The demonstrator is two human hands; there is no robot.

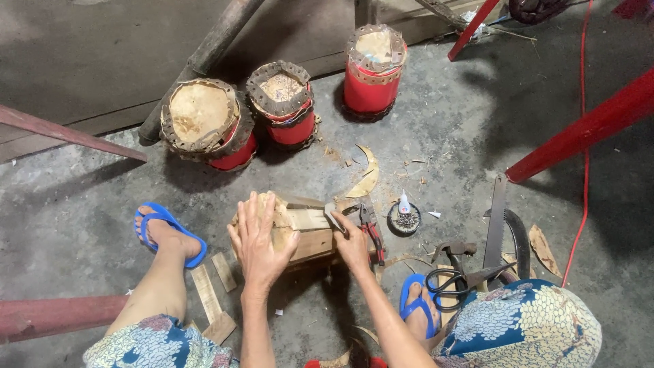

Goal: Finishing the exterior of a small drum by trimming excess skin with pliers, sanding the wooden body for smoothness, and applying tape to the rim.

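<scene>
Two bare hands work on a small wooden drum body [306, 232] lying on its side on the concrete floor [88, 197]. The left hand [261, 243] spreads flat, fingers open, over its skin-covered end. The right hand [352, 243] grips a small metal tool [335, 218] against the wood. Red-handled pliers [371, 228] lie just right; three red drums [293, 105] stand farther off.

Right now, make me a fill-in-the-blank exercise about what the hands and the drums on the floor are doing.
1. The left hand lies flat on the skin end of a wooden ____.
2. ____ finished red drums stand on the floor behind it.
3. The right hand rests beside red-handled ____.
4. The sandals on both feet are ____.

Missing words: drum; three; pliers; blue
</scene>
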